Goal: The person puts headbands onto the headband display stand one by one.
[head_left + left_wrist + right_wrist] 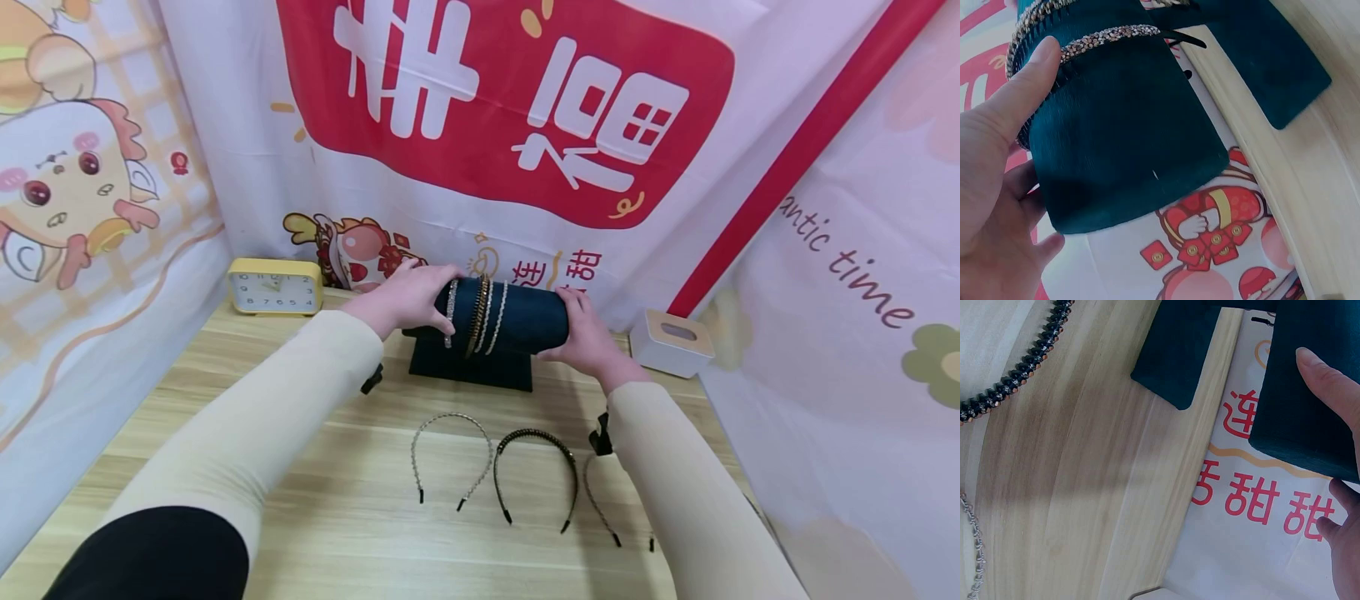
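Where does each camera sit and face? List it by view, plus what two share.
Head: worn on the head, facing forward and down over the green stand, loose headbands and table; sleeves, left grip and right grip show.
Left wrist: on that wrist, facing one stand end and a glittery headband; left grip shows.
Right wrist: on that wrist, facing the other stand end and the table; right grip shows.
Shared: both wrist views show the stand, table and printed backdrop.

Printed cloths [510, 108] hang around a wood-grain tabletop [337, 492].
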Motion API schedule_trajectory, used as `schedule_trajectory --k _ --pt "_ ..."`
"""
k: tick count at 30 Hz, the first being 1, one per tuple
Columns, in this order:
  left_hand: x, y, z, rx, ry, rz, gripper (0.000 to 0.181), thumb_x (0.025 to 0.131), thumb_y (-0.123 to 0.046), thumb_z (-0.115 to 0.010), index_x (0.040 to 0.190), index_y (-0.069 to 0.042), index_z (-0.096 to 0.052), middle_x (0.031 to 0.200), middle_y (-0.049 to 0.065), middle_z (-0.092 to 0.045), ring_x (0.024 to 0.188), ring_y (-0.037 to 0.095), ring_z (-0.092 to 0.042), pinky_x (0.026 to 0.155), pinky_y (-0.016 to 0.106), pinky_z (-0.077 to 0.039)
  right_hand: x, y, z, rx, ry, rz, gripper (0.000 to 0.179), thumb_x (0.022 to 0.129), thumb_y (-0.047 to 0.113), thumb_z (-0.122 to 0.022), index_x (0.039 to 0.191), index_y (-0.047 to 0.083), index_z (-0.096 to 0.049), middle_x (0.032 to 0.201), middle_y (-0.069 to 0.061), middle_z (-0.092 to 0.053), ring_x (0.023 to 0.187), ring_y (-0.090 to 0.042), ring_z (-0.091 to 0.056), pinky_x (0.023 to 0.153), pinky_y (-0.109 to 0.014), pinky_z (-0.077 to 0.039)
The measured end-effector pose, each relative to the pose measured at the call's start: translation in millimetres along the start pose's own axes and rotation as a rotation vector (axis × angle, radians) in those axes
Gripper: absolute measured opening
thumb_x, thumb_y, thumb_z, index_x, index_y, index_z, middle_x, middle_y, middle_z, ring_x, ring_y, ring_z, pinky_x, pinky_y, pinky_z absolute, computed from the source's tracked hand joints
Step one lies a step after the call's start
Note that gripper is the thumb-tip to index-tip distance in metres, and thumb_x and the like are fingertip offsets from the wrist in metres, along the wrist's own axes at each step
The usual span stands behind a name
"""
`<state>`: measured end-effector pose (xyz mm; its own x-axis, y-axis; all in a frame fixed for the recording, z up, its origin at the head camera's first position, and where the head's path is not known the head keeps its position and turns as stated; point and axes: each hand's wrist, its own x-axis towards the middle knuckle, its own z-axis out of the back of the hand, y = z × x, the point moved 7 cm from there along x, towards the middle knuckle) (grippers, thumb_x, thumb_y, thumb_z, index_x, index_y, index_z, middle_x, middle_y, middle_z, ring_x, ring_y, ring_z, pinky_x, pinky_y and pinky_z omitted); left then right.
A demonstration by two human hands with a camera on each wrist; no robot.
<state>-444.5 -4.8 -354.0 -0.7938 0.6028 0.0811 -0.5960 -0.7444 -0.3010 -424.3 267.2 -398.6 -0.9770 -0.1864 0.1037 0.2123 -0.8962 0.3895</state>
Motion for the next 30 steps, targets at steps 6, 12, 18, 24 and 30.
schedule_trajectory --k 6,12,18,24,30 --pt "7.5 -7.0 -6.1 0.029 0.012 0.005 0.094 0.076 -0.050 -0.083 0.151 -0.018 -0.036 0.153 0.003 -0.041 0.139 0.020 -0.037 0.115 0.057 -0.007 1.1 3 0 0.004 0.004 0.000 0.120 0.066 0.039 -0.092 0.158 0.024 -0.017 0.158 -0.010 -0.018 0.135 -0.034 -0.033 0.109 -0.053 -0.032" --pt "-1.6 -10.1 -6.3 0.033 -0.013 0.015 0.107 0.076 -0.052 -0.081 0.158 -0.015 -0.023 0.159 0.007 -0.029 0.145 0.025 -0.025 0.116 0.057 -0.004 2.7 7 -1 0.005 -0.001 0.018 0.120 0.066 0.040 -0.093 0.158 0.023 -0.018 0.157 -0.010 -0.019 0.135 -0.034 -0.033 0.110 -0.053 -0.032" --pt "-43.9 5.3 -5.3 -0.155 -0.298 0.011 0.099 0.084 -0.047 -0.077 0.157 -0.008 -0.024 0.162 0.010 -0.020 0.147 0.029 -0.017 0.116 0.054 -0.005 2.6 4 -5 0.014 0.021 0.013 0.120 0.066 0.039 -0.092 0.158 0.022 -0.017 0.158 -0.011 -0.017 0.135 -0.035 -0.033 0.109 -0.054 -0.032" --pt "-95.0 43.2 -36.7 -0.430 -0.577 0.183 0.031 0.097 -0.027 -0.065 0.120 -0.006 -0.062 0.125 0.010 -0.055 0.114 0.030 -0.051 0.098 0.050 -0.041 0.9 1 -1 0.020 0.007 0.008 0.119 0.066 0.037 -0.093 0.157 0.021 -0.017 0.156 -0.011 -0.018 0.134 -0.034 -0.033 0.109 -0.053 -0.033" --pt "-102.7 45.1 -115.1 -0.538 -0.167 0.268 0.008 0.099 -0.016 -0.061 0.099 -0.008 -0.063 0.089 0.006 -0.060 0.077 0.022 -0.057 0.067 0.036 -0.051 1.7 1 -3 -0.001 0.013 0.008 0.122 0.065 0.041 -0.093 0.158 0.022 -0.016 0.157 -0.012 -0.018 0.133 -0.037 -0.036 0.107 -0.056 -0.034"
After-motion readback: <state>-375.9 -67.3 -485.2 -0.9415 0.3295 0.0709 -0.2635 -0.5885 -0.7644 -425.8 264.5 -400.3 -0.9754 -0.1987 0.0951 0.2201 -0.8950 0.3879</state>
